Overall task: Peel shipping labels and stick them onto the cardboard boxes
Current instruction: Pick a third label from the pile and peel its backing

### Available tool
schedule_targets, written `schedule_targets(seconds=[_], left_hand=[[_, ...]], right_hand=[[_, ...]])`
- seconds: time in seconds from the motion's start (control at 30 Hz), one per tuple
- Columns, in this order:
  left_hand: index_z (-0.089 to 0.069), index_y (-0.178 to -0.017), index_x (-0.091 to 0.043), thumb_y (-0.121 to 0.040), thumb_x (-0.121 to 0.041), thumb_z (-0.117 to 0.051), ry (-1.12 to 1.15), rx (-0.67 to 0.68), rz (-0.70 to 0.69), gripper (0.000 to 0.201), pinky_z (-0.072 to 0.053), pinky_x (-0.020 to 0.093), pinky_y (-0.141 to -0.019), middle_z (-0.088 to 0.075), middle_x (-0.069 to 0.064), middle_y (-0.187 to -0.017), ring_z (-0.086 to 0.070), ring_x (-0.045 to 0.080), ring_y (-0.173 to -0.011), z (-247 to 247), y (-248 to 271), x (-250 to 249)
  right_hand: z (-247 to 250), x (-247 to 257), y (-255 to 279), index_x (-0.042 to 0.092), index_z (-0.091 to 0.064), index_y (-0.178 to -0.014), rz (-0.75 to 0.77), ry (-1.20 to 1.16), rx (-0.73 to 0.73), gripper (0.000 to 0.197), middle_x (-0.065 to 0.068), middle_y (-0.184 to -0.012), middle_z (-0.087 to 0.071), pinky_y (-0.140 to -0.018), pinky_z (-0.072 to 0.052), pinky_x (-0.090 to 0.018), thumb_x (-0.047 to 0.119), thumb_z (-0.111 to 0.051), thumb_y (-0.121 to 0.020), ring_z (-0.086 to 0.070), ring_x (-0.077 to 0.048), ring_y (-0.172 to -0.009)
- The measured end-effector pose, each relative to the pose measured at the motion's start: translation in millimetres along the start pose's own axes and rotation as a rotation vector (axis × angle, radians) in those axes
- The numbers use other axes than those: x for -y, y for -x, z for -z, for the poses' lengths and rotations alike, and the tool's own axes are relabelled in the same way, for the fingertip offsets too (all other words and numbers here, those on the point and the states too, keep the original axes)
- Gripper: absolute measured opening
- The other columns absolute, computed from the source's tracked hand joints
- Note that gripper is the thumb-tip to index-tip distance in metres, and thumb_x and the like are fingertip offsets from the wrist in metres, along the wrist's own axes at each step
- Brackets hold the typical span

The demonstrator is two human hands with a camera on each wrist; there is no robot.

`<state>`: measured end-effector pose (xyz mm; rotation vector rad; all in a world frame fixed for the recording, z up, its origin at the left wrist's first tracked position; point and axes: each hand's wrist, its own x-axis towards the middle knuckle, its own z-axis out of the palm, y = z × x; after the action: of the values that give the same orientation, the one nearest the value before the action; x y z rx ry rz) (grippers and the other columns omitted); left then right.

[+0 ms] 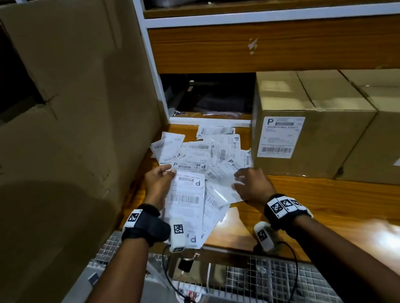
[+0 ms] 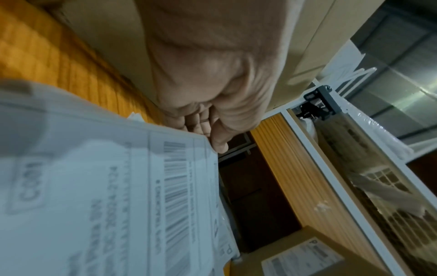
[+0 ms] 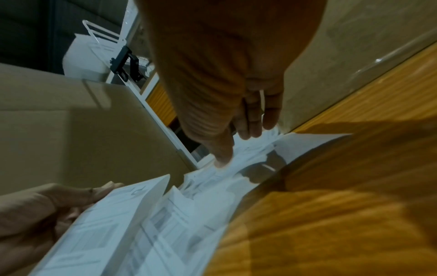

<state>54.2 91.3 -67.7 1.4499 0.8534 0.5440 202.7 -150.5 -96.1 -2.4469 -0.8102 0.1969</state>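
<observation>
My left hand (image 1: 159, 179) grips the far left corner of a white shipping label sheet (image 1: 186, 201), thumb on top; the sheet (image 2: 106, 196) fills the lower left of the left wrist view. My right hand (image 1: 251, 183) hovers over a blank white backing sheet (image 1: 222, 193) with fingers spread, the thumb tip (image 3: 222, 160) touching the paper. A heap of loose labels (image 1: 208, 150) covers the wooden desk beyond both hands. Right of the heap stands a cardboard box (image 1: 313, 121) with a label (image 1: 279, 136) stuck on its front. A second box (image 1: 392, 132) sits beside it.
A large open cardboard box (image 1: 63, 115) stands upright at the left, close to my left hand. A wooden shelf unit with white frame (image 1: 269, 42) rises behind the desk (image 1: 322, 213). Wire mesh (image 1: 267, 276) and cables lie along the near edge.
</observation>
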Motion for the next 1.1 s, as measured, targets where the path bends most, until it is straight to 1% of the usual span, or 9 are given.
schedule_targets(seconds=[0.07,0.13,0.23,0.4,0.57,0.7,0.8,0.97,1.1], left_hand=[[-0.062,-0.124,-0.002,-0.093,-0.002,-0.068,0.080,0.006,0.024,0.032,-0.058,0.045,-0.094,-0.071,0.016,-0.112,-0.071,0.028,-0.102,-1.4,-0.6,-4.9],[-0.060,-0.124,-0.007,-0.094,-0.002,-0.067,0.159,0.014,0.035,0.032,-0.058,0.047,-0.095,-0.071,0.016,-0.115,-0.071,0.029,-0.104,-5.2,0.4,-11.0],[-0.057,-0.127,-0.009,-0.094,-0.001,-0.066,0.259,0.010,0.030,0.035,-0.059,0.047,-0.092,-0.071,0.015,-0.114,-0.072,0.028,-0.103,-12.7,2.2,-24.4],[-0.053,-0.129,-0.010,-0.096,-0.001,-0.063,0.316,-0.024,-0.043,0.036,-0.061,0.029,-0.070,-0.072,0.009,-0.105,-0.072,0.017,-0.089,-21.5,7.5,-45.6],[-0.049,-0.136,-0.014,-0.097,0.001,-0.060,0.358,0.004,-0.036,0.043,-0.059,0.043,-0.091,-0.069,0.012,-0.120,-0.070,0.025,-0.108,-20.9,13.6,-52.4],[-0.034,-0.150,-0.015,-0.096,-0.010,-0.067,0.302,0.170,0.047,0.063,-0.053,0.053,-0.101,-0.064,0.012,-0.131,-0.066,0.029,-0.117,-18.2,18.5,-38.5],[-0.030,-0.154,-0.019,-0.091,-0.008,-0.072,0.235,0.269,0.045,0.076,-0.056,0.047,-0.097,-0.059,0.011,-0.141,-0.064,0.028,-0.121,-18.0,17.9,-24.1],[-0.038,-0.150,-0.016,-0.089,0.006,-0.069,0.190,0.154,0.005,0.072,-0.061,0.041,-0.090,-0.061,0.012,-0.140,-0.066,0.024,-0.118,-8.8,-2.2,-11.8],[-0.039,-0.148,-0.011,-0.090,0.000,-0.071,0.063,-0.013,-0.008,0.067,-0.058,0.028,-0.076,-0.061,0.013,-0.138,-0.067,0.020,-0.106,7.3,-16.2,3.0]], right_hand=[[5.2,14.1,-3.6,0.015,-0.076,-0.105,0.011,-0.135,-0.091,0.032,0.002,-0.101,-0.077,-0.070,-0.053,-0.026,0.045,-0.071,-0.093,-0.068,-0.010,-0.081],[10.6,27.7,-7.2,0.011,-0.077,-0.082,0.021,-0.245,-0.043,0.055,0.001,-0.080,-0.078,-0.065,-0.049,-0.029,0.063,-0.061,-0.093,-0.069,-0.017,-0.069],[18.7,48.0,-5.9,0.006,-0.079,-0.080,-0.063,-0.463,0.168,0.075,-0.001,-0.077,-0.078,-0.071,-0.055,-0.032,0.079,-0.059,-0.083,-0.075,-0.022,-0.078],[20.7,62.9,-7.4,0.015,-0.078,-0.083,-0.039,-0.676,0.375,0.030,-0.001,-0.090,-0.079,-0.071,-0.054,-0.025,0.045,-0.081,-0.085,-0.072,-0.013,-0.083],[26.8,71.1,-12.7,0.014,-0.065,-0.088,-0.046,-0.865,0.374,0.011,-0.011,-0.088,-0.068,-0.075,-0.052,-0.031,0.018,-0.070,-0.097,-0.061,-0.023,-0.084],[32.6,69.9,-18.1,0.007,-0.063,-0.107,-0.056,-0.861,0.248,0.010,-0.027,-0.110,-0.070,-0.082,-0.052,-0.041,0.016,-0.063,-0.101,-0.065,-0.030,-0.094],[34.5,73.2,-19.1,0.003,-0.063,-0.116,-0.040,-0.937,0.236,0.016,-0.012,-0.102,-0.071,-0.069,-0.056,-0.026,0.012,-0.057,-0.104,-0.069,-0.018,-0.084],[24.0,65.0,-15.5,0.000,-0.063,-0.127,-0.064,-0.852,0.298,0.030,-0.019,-0.111,-0.070,-0.083,-0.053,-0.038,0.021,-0.054,-0.107,-0.065,-0.027,-0.091],[13.2,41.0,-8.4,0.006,-0.068,-0.100,-0.077,-0.645,0.221,0.005,-0.014,-0.090,-0.072,-0.066,-0.056,-0.028,0.010,-0.065,-0.098,-0.066,-0.028,-0.080]])
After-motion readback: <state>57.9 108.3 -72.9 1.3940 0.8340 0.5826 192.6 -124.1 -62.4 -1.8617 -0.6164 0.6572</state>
